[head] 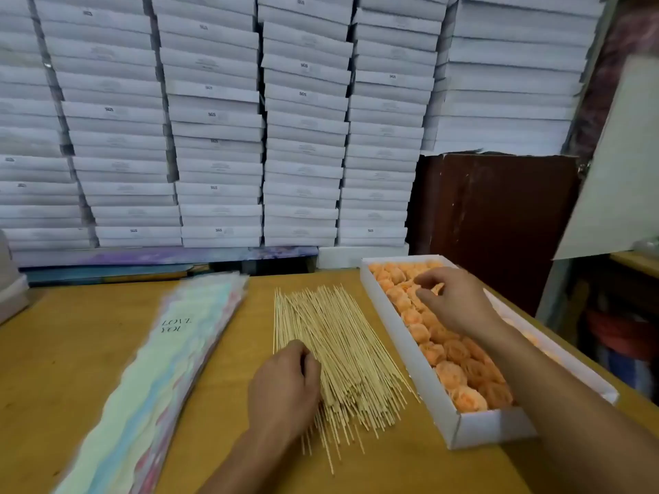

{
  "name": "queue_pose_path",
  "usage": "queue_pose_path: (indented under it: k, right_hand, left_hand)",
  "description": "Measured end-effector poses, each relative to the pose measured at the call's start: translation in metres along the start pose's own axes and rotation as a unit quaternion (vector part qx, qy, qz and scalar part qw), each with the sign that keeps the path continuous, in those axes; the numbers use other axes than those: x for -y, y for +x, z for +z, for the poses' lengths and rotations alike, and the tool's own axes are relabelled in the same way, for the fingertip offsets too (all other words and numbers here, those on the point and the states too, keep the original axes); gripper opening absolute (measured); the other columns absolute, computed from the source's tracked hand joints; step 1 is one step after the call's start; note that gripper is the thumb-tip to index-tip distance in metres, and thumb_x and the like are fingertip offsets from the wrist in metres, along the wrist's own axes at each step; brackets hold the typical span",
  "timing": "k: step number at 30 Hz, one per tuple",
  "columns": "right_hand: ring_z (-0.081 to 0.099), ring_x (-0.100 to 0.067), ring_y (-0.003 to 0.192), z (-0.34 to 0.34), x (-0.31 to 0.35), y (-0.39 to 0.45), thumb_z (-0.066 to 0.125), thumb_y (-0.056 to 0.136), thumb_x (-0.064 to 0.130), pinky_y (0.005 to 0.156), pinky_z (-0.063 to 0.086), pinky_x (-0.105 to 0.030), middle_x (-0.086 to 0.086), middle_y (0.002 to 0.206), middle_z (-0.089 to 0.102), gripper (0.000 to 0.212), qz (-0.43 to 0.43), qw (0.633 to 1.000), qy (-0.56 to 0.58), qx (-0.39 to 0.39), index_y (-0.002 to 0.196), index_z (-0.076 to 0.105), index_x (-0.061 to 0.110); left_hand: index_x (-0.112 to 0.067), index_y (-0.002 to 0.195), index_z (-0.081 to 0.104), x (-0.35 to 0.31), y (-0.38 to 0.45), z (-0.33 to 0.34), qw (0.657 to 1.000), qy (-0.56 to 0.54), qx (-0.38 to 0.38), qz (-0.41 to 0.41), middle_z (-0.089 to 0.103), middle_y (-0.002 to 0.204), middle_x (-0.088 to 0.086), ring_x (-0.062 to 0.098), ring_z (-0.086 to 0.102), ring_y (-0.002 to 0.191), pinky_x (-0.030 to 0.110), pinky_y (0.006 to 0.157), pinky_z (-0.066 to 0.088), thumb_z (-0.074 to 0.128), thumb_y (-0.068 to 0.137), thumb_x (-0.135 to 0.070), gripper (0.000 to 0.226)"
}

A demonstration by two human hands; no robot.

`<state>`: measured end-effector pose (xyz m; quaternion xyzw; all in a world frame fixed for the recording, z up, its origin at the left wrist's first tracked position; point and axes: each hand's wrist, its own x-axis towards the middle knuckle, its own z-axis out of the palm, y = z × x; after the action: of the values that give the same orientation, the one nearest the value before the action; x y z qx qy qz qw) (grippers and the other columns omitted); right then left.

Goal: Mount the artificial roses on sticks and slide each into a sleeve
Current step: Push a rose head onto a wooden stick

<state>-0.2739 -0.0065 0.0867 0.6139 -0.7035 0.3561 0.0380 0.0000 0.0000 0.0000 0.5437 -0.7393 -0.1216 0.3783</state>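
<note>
Left hand [283, 385] is curling its fingers onto the sticks [338, 351] mid-table — thin, light, likely snappable, best pinched singly near the blunt end. Right hand [454, 303] is hovering, fingers loosely bent, over orange roses [451, 374] in the white box [399, 336] — probably soft, crushable. Sleeves [171, 358] are lying left.

The bench [71, 351] is a yellowish brown. The sticks [335, 344] in the middle are pale straw colour. The roses [460, 358] on the right are soft orange, and their box [403, 354] is plain white. The sleeves [171, 351] on the left are in pastel stripes of mint, light blue and pink (the top one has dark lettering). The stacked boxes [303, 137] at the far side are white with small grey print. Beside them, at the far right, the panel [499, 215] is dark reddish brown.
</note>
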Motion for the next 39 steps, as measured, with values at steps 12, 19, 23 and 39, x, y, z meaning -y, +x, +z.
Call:
queue_pose_path:
  k: [12, 19, 23, 39]
  right_hand:
    - [0.047, -0.027, 0.133, 0.086, -0.031, 0.110, 0.064, 0.066, 0.053, 0.109, 0.043, -0.046, -0.003, 0.149, 0.049, 0.087, 0.119, 0.932, -0.157, 0.304, 0.149, 0.046, 0.031]
    - [0.042, -0.029, 0.137, 0.100, -0.038, 0.129, 0.073, 0.073, 0.054, 0.109, 0.042, -0.047, -0.005, 0.153, 0.045, 0.089, 0.118, 0.922, -0.232, 0.289, 0.153, 0.038, 0.034]
    - [0.058, -0.022, 0.101, 0.107, -0.043, 0.130, 0.073, 0.071, 0.056, 0.079, 0.050, -0.037, -0.006, 0.120, 0.065, 0.052, 0.117, 0.925, -0.256, 0.256, 0.110, 0.064, 0.024]
    - [0.063, -0.020, 0.082, 0.090, -0.039, 0.132, 0.078, 0.080, 0.041, 0.068, 0.052, -0.032, -0.001, 0.088, 0.066, 0.023, 0.134, 0.935, -0.189, 0.270, 0.091, 0.068, 0.023]
  left_hand:
    - [-0.023, 0.072, 0.051, 0.020, 0.000, 0.003, 0.995, -0.092, -0.022, -0.017, 0.052, 0.061, -0.003, 0.014, 0.051, 0.059, 0.036, 0.057, 0.039, 0.057, 0.094, -0.021, 0.022]
    - [-0.021, 0.072, 0.050, 0.022, 0.004, 0.006, 0.995, -0.101, -0.027, -0.007, 0.047, 0.058, -0.007, 0.012, 0.046, 0.057, 0.030, 0.055, 0.035, 0.059, 0.093, -0.020, 0.022]
    - [-0.024, 0.071, 0.050, 0.021, 0.004, 0.007, 0.994, -0.102, -0.028, -0.001, 0.045, 0.056, -0.010, 0.010, 0.047, 0.057, 0.021, 0.052, 0.030, 0.060, 0.091, -0.020, 0.024]
    - [-0.027, 0.071, 0.049, 0.023, 0.007, 0.008, 0.994, -0.103, -0.023, 0.018, 0.048, 0.056, -0.010, 0.010, 0.046, 0.055, 0.028, 0.051, 0.029, 0.058, 0.093, -0.016, 0.026]
